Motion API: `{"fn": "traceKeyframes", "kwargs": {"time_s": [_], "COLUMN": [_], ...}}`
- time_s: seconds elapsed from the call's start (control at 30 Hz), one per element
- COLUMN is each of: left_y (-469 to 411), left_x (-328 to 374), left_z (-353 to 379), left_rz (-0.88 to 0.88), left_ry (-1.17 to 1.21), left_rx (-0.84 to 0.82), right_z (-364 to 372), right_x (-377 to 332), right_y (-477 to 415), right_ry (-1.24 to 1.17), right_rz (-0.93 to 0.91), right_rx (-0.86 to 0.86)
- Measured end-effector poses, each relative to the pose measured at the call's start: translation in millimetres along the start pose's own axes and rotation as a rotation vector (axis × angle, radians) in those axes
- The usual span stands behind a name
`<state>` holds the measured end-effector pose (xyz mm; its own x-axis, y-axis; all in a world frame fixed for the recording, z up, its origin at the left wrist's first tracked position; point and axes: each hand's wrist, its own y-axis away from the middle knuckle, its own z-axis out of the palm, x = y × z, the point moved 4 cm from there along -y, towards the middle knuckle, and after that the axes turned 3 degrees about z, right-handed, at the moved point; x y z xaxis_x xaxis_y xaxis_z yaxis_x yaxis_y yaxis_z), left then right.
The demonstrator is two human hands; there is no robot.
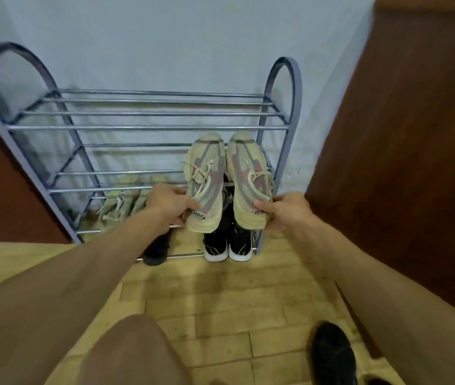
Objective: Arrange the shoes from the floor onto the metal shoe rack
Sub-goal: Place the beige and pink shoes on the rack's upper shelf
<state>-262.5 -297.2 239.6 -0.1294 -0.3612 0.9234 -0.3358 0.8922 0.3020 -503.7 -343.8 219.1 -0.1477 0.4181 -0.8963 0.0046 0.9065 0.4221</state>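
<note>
A metal shoe rack [148, 127] with three tiers of bars stands against the pale wall. My left hand [168, 204] grips the heel of a cream, grey and red sneaker [206, 179]. My right hand [284, 209] grips the heel of its twin [248, 176]. Both sneakers lie toes-first on the right side of the middle tier, side by side. On the bottom tier sit a black pair with white soles [227, 243], a pale green pair [126, 198] and a dark shoe [156, 248] partly hidden by my left forearm.
A brown wooden panel [404, 151] flanks the rack on the right and another [1, 190] on the left. The floor [234, 295] is yellowish tile. My knee [132, 351] and my black-shod foot [332, 354] are in the foreground.
</note>
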Motion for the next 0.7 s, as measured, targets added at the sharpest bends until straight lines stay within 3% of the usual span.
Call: {"fn": "traceKeyframes", "kwargs": {"time_s": [0.4, 0.57, 0.7], "left_y": [-124.2, -146.7, -152.5], "left_x": [43.0, 52.9, 38.8], "left_z": [26.7, 34.8, 34.3], "left_rz": [0.045, 0.153, 0.126], "left_ry": [0.026, -0.31, -0.359], "left_rx": [0.037, 0.057, -0.001], "right_z": [12.9, 17.0, 17.1], "right_x": [-66.5, -62.1, -50.4], "right_y": [-102.0, -117.4, -117.9], "right_ry": [0.25, 0.277, 0.347], "right_rz": [-0.058, -0.075, -0.028], "right_rx": [0.149, 0.178, 0.134]}}
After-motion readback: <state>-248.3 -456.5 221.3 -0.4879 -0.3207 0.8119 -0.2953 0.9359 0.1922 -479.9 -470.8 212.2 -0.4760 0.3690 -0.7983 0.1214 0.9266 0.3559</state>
